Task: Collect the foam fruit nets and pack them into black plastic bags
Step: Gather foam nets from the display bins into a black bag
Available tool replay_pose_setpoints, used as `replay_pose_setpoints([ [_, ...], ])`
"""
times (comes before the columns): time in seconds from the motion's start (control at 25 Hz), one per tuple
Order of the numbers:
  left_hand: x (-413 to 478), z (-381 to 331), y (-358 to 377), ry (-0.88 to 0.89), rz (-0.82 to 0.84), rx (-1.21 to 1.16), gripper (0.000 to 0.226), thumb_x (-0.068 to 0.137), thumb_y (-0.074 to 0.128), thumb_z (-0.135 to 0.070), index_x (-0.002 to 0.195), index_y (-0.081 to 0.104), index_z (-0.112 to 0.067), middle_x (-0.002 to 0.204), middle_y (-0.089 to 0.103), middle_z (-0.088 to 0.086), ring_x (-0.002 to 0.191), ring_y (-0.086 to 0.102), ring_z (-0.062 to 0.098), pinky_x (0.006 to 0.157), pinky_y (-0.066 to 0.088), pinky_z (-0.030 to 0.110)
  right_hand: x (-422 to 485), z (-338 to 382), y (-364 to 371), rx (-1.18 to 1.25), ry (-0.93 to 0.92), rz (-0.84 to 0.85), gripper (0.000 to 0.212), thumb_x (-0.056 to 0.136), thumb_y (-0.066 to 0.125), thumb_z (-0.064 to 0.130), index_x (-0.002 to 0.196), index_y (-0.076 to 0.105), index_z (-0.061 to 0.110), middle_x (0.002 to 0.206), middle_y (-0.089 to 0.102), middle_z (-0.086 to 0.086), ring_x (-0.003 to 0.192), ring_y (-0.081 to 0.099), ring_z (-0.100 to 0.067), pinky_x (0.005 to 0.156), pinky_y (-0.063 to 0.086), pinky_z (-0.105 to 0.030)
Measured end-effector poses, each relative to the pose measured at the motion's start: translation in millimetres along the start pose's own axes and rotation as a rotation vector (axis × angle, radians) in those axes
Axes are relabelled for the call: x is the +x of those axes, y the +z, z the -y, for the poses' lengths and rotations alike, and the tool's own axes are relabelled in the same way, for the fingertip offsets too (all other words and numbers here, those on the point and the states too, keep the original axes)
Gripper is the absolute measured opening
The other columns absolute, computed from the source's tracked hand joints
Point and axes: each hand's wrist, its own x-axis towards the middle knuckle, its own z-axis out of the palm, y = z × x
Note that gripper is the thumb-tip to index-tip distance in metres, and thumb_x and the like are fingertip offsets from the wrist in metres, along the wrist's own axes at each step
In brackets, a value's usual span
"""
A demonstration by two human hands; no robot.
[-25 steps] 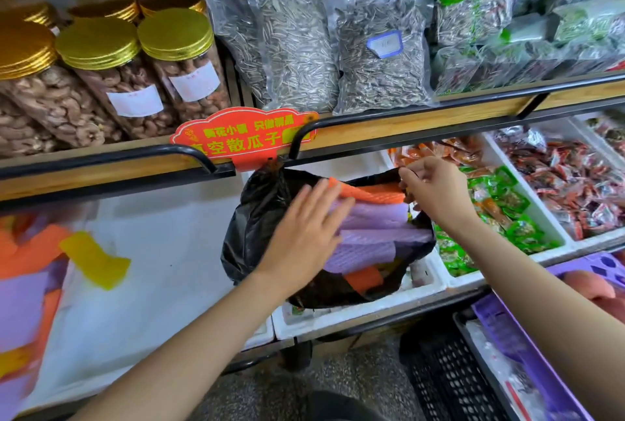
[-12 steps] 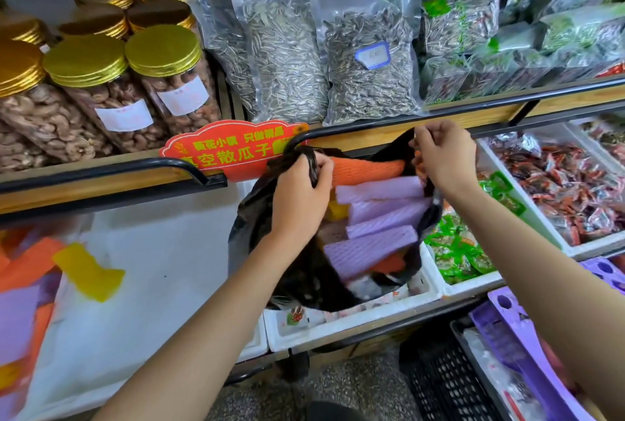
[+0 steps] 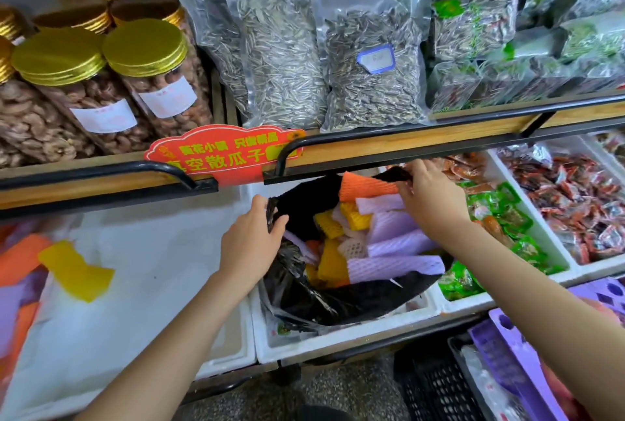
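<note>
Head view looks down on a shop shelf where a black plastic bag [image 3: 321, 302] sits in a white foam box [image 3: 338, 344] on the lower tier, its mouth pulled wide. The left hand [image 3: 248, 244] grips the bag's near left rim, its fingers [image 3: 279, 222] curled over the bunched black film with the thumb behind it. The right hand [image 3: 429, 197] pinches the far right rim just under the black shelf rail [image 3: 406, 138], fingers closed on the plastic. Inside the bag lie the foam fruit nets [image 3: 395, 241]: several pale purple ones stacked on the right, yellow ones in the middle and an orange net [image 3: 365, 189] at the back edge. More nets rest well apart at the far left on a white sheet [image 3: 135, 268], among them a loose yellow net [image 3: 76, 271] and orange and purple pieces. Green snack packets [image 3: 507, 217] fill the box just beside the bag on the right. On the upper shelf stand gold-lidded jars [image 3: 145, 82] and clear bags of sunflower seeds [image 3: 372, 89], with a red sign [image 3: 220, 156] clipped to its edge.
</note>
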Motion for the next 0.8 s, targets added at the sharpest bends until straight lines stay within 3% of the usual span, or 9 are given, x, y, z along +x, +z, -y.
replay_pose_setpoints([
  [0.12, -5, 6, -11, 0.058, -0.058, -0.083, 0.024, 0.096, 0.046, -0.037, 0.11, 0.042, -0.018, 0.074, 0.05, -0.008, 0.063, 0.048, 0.016, 0.046, 0.03, 0.027, 0, 38, 1, -0.268, -0.196, -0.205, 0.028, 0.079, 0.069, 0.013, 0.101, 0.056, 0.003, 0.096, 0.056, -0.018, 0.09, 0.054, -0.037, 0.068, 0.044, -0.041],
  [0.24, -12, 35, -33, 0.157, -0.094, -0.187, 0.02, 0.096, 0.048, -0.034, 0.108, 0.049, -0.018, 0.078, 0.054, -0.009, 0.076, 0.051, 0.013, 0.057, 0.037, 0.026, -13, 107, -2, -0.1, -0.429, -0.363, 0.024, 0.077, 0.061, 0.015, 0.098, 0.06, 0.004, 0.091, 0.057, -0.017, 0.084, 0.055, -0.037, 0.07, 0.047, -0.041],
  [0.36, -27, 107, -54, 0.245, -0.13, -0.125, 0.023, 0.093, 0.044, -0.031, 0.102, 0.058, -0.014, 0.091, 0.059, -0.002, 0.088, 0.053, 0.018, 0.074, 0.038, 0.03, -37, 191, 12, 0.087, -0.645, -0.341, 0.022, 0.08, 0.049, 0.019, 0.096, 0.06, 0.007, 0.091, 0.057, -0.013, 0.085, 0.053, -0.035, 0.07, 0.046, -0.042],
  [0.44, -46, 181, -63, 0.245, -0.108, 0.019, 0.024, 0.087, 0.04, -0.031, 0.097, 0.058, -0.017, 0.091, 0.058, -0.003, 0.087, 0.052, 0.018, 0.074, 0.036, 0.03, -55, 242, 44, 0.194, -0.758, -0.215, 0.022, 0.082, 0.048, 0.016, 0.098, 0.059, 0.007, 0.091, 0.057, -0.012, 0.085, 0.053, -0.034, 0.071, 0.046, -0.043],
  [0.56, -82, 307, -78, 0.093, -0.049, 0.159, 0.019, 0.083, 0.04, -0.03, 0.094, 0.053, -0.022, 0.09, 0.056, -0.001, 0.085, 0.051, 0.02, 0.071, 0.036, 0.031, -81, 316, 114, 0.273, -0.8, 0.084, 0.027, 0.088, 0.045, 0.015, 0.112, 0.056, 0.01, 0.106, 0.057, -0.009, 0.096, 0.055, -0.03, 0.08, 0.049, -0.04],
  [0.68, -108, 410, -92, -0.117, 0.002, 0.239, 0.031, 0.08, 0.04, -0.031, 0.098, 0.059, -0.014, 0.094, 0.058, 0.007, 0.085, 0.057, 0.031, 0.074, 0.044, 0.038, -99, 382, 185, 0.268, -0.693, 0.472, 0.039, 0.096, 0.044, 0.017, 0.135, 0.041, 0.012, 0.135, 0.043, -0.006, 0.125, 0.041, -0.025, 0.102, 0.035, -0.033],
  [0.8, -113, 475, -101, -0.346, 0.012, 0.15, 0.034, 0.082, 0.061, -0.016, 0.113, 0.057, -0.002, 0.106, 0.058, 0.02, 0.096, 0.058, 0.042, 0.083, 0.049, 0.048, -103, 441, 243, 0.292, -0.543, 0.706, 0.05, 0.097, 0.045, 0.021, 0.143, 0.027, 0.01, 0.144, 0.033, -0.008, 0.133, 0.034, -0.024, 0.106, 0.029, -0.031],
])
